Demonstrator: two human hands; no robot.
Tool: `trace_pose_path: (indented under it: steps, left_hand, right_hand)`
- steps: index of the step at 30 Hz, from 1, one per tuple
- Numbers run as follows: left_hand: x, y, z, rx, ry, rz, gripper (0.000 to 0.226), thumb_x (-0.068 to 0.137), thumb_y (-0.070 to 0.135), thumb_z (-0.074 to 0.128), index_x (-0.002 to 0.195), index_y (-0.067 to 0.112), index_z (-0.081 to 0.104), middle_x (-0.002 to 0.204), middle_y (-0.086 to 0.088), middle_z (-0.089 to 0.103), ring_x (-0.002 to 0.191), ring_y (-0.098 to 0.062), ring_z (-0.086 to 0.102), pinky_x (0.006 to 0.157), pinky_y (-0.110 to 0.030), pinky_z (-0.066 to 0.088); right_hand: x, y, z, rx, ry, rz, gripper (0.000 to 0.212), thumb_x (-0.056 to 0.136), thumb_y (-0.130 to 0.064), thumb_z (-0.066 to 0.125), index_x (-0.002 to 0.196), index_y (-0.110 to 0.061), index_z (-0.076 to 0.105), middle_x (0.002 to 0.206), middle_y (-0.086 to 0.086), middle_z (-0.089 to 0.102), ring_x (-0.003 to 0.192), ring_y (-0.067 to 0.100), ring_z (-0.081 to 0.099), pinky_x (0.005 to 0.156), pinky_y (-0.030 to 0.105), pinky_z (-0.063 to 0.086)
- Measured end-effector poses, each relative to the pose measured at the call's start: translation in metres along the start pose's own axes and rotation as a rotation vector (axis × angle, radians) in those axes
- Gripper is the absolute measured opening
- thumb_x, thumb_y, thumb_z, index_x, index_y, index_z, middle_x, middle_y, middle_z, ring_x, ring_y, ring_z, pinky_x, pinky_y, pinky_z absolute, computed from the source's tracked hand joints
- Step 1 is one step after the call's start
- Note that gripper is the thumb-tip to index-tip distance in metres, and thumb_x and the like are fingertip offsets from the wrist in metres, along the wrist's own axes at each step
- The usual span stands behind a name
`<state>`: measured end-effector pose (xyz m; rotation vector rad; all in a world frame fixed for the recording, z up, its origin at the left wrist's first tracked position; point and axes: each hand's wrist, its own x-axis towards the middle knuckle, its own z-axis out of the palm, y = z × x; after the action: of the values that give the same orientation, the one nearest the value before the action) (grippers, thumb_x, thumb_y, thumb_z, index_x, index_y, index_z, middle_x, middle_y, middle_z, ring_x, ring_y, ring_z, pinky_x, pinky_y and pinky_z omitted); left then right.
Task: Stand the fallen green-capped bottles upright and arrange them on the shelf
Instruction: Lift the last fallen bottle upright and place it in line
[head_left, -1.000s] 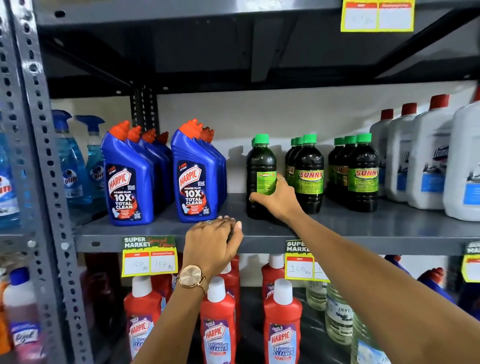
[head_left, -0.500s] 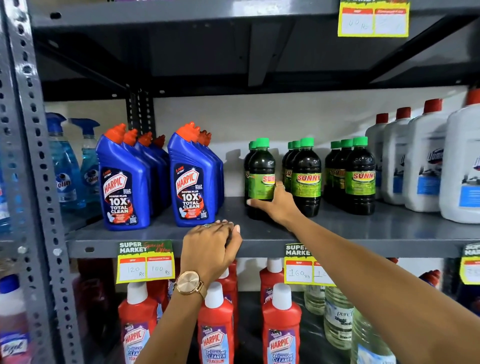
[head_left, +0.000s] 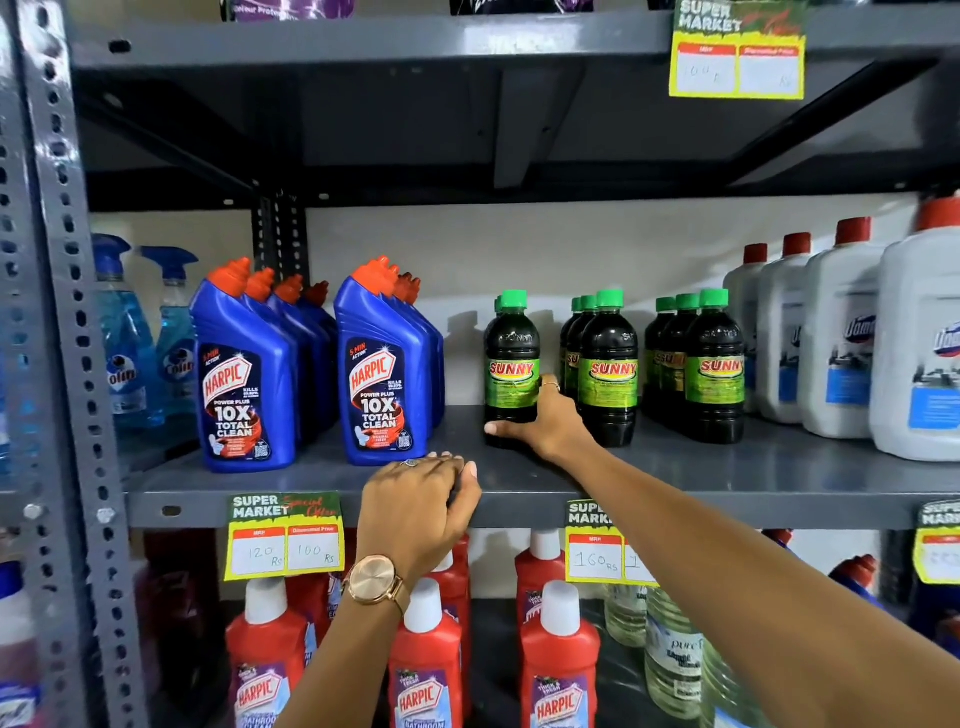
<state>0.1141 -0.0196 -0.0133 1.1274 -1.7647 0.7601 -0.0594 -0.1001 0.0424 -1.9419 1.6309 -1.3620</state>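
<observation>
Dark green-capped Sunny bottles stand upright in three rows running front to back on the grey metal shelf (head_left: 727, 483). My right hand (head_left: 545, 426) grips the base of the front bottle (head_left: 511, 364) of the left row, its label facing me; a second cap shows just behind it. The middle row (head_left: 608, 374) and the right row (head_left: 719, 374) stand untouched, close to my wrist. My left hand (head_left: 421, 509) rests on the shelf's front edge, with its fingers curled over the lip. No fallen bottle is visible.
Blue Harpic bottles (head_left: 382, 379) stand left of the Sunny bottles, with blue spray bottles (head_left: 124, 338) further left. White red-capped jugs (head_left: 841, 353) fill the right. Red Harpic bottles (head_left: 426, 670) sit on the shelf below. A perforated upright post (head_left: 67, 364) borders the left.
My right hand has turned the left front bottle so that its Sunny label faces forward. The left hand has stayed on the shelf edge.
</observation>
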Motion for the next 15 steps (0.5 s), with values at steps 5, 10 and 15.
trace_pose_path:
  steps: [5,10,15]
  left_hand:
    - [-0.0003,0.0009,-0.0003,-0.004,0.001,-0.001,0.040,0.089,0.034,0.038,0.062,0.018,0.064,0.063,0.005,0.069,0.055,-0.015,0.060,0.054,-0.026,0.044]
    - [0.0003,0.0026,0.0004,0.000,0.009,-0.007,0.039,0.088,0.033,0.039,0.062,0.018,0.064,0.062,0.004,0.069,0.055,-0.017,0.061,0.053,-0.028,0.045]
    - [0.0017,0.0033,-0.0071,0.012,-0.062,-0.021,0.042,0.087,0.037,0.038,0.054,0.018,0.055,0.049,0.003,0.059,0.045,-0.017,0.053,0.046,-0.023,0.029]
  right_hand:
    - [0.0025,-0.0013,0.0033,-0.080,0.018,0.017,0.090,0.064,-0.042,0.086,0.128,-0.004,0.035,0.129,0.018,0.058,0.119,0.035,0.057,0.096,0.041,0.047]
    - [0.0011,-0.0011,0.0003,-0.055,-0.008,0.024,0.087,0.068,-0.039,0.084,0.131,-0.004,0.035,0.131,0.018,0.057,0.120,0.034,0.056,0.096,0.039,0.045]
    - [-0.0027,-0.0029,-0.0022,-0.010,-0.044,0.028,0.086,0.070,-0.037,0.083,0.133,-0.004,0.034,0.134,0.017,0.056,0.124,0.032,0.054,0.101,0.038,0.044]
